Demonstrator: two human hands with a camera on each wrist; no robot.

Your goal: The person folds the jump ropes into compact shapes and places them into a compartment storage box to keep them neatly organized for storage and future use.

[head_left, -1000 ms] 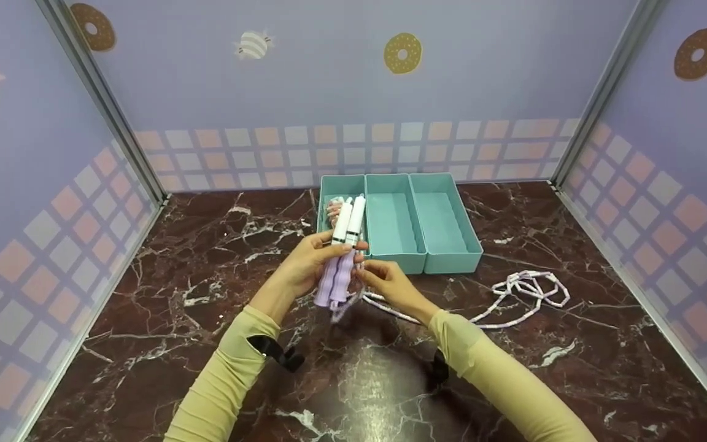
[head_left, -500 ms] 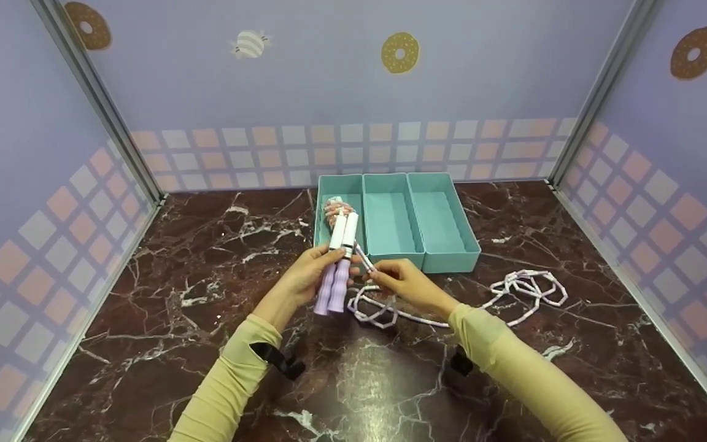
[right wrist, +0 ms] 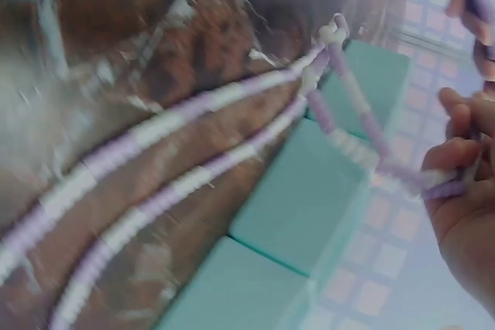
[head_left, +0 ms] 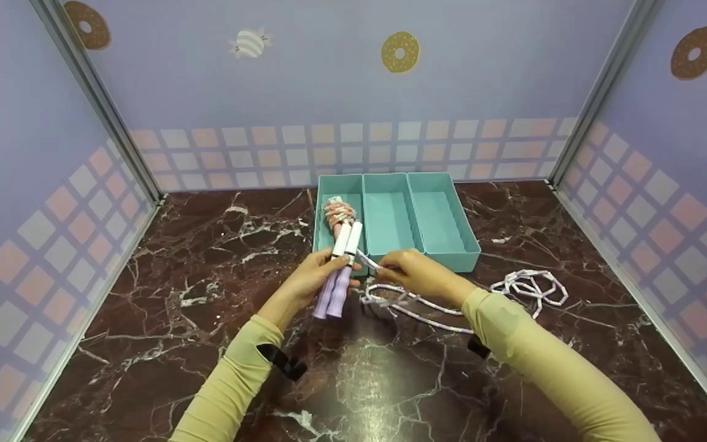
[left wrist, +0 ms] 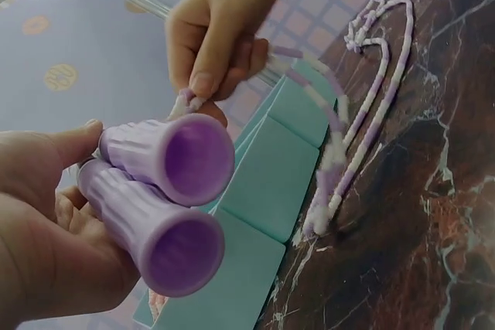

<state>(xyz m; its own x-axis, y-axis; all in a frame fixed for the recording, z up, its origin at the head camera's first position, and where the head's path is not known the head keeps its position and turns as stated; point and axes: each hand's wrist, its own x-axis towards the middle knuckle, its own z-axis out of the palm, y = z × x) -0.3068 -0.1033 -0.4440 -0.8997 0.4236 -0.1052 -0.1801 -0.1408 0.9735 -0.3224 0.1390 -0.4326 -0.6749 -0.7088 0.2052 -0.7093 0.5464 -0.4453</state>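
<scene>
Two jump rope handles [head_left: 332, 288], purple with white ends, lie side by side in my left hand [head_left: 313, 276], thumb across them. The left wrist view shows the hollow purple ends of the handles [left wrist: 186, 256] facing the camera. Just to their right, my right hand [head_left: 418, 273] pinches the purple-and-white beaded jump rope [head_left: 369, 263] close to the handles. In the right wrist view a loop of the beaded rope [right wrist: 352, 90] hangs from the fingers of the right hand [right wrist: 468, 214]. The rest of the rope runs over the table to a loose tangle on the right.
A teal three-compartment box [head_left: 448, 263] stands behind the hands. In its left compartment sits a bundled pink-and-white beaded rope [head_left: 339, 212], partly behind the handles. The dark marbled table [head_left: 218, 356] is enclosed by patterned walls [head_left: 304, 92].
My right hand has moved right, drawing the beaded rope away from the handles. Rope that hung under the handles now loops on the table between the hands. The left hand has lowered slightly.
</scene>
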